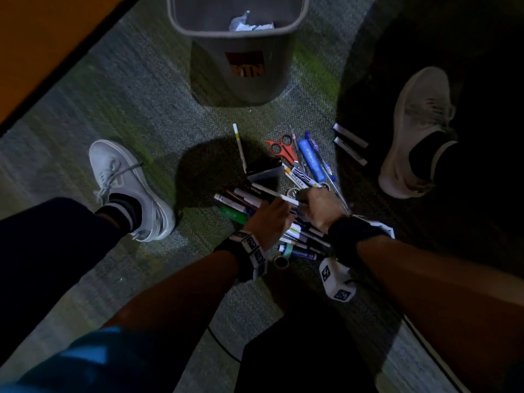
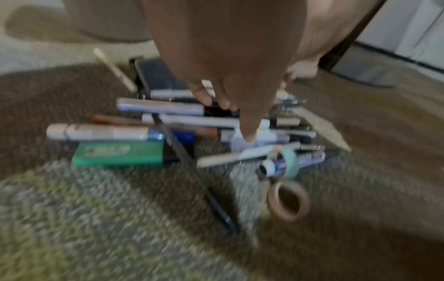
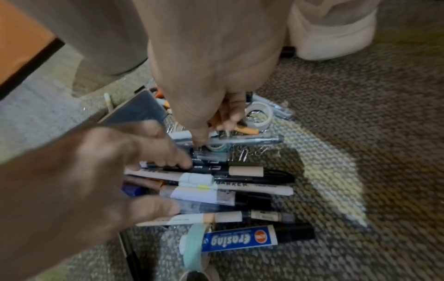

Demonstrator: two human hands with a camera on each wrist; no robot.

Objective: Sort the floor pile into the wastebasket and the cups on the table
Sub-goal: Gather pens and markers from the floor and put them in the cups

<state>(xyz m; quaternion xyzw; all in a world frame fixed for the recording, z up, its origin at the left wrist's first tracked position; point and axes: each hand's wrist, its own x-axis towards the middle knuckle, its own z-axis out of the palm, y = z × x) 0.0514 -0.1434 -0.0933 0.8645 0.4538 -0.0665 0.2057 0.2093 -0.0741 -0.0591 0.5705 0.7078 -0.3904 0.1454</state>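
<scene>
- Gathering step, by my read: both hands were down in the pile (image 1: 272, 205) on the carpet, below the wastebasket (image 1: 241, 49).
- Left hand (image 1: 269, 219) lay spread over markers; right hand (image 1: 320, 205) pinched something small, unidentifiable.
- Next: lift, choose bin or cups.

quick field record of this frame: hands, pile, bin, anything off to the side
left hand: fingers spread over the markers, grip unclear
right hand: fingers curled down into the pile, held item unclear
pile: markers, pens, tape rolls, paper clips on carpet
red scissors: far edge of pile
green eraser: left edge of pile
wastebasket: upright beyond pile, crumpled paper inside
</scene>
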